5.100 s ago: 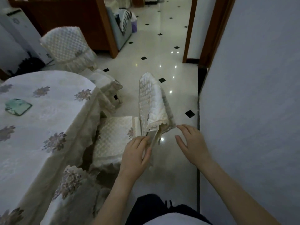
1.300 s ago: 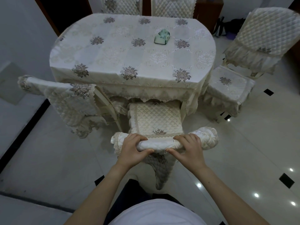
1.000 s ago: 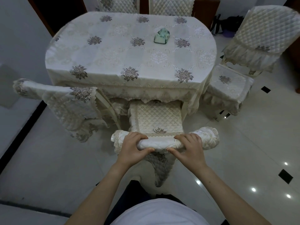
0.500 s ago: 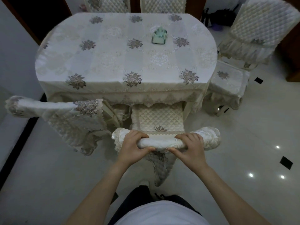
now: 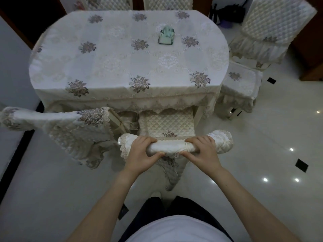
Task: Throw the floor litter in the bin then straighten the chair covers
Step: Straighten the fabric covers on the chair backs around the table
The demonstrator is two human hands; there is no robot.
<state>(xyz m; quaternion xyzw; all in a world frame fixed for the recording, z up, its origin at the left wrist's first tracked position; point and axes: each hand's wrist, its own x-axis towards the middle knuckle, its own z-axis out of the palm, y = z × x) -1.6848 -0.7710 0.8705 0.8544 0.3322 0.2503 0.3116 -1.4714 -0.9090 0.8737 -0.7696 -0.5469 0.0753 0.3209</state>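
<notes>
A cream quilted cover [image 5: 222, 139] wraps the top rail of the chair right in front of me, its lace flap hanging down the back. My left hand [image 5: 142, 155] grips the rail's left part through the cover, and my right hand [image 5: 201, 151] grips its right part. The chair's quilted seat cushion [image 5: 168, 122] is tucked partly under the table. To the left, another chair's cover [image 5: 70, 126] sits crooked, with one corner sticking out sideways. No floor litter or bin is visible.
An oval table with a floral cloth [image 5: 122, 55] stands ahead, a green tissue box [image 5: 167, 36] on it. A covered chair [image 5: 262, 32] and a covered stool [image 5: 239, 86] stand at the right. A white wall [image 5: 12, 67] runs along the left, glossy tiled floor [image 5: 271, 172] around me.
Five seconds ago I stood beside this chair with the cover loosely in hand; since then I face the table gripping the rail with both hands. My view has crept closer and slightly left.
</notes>
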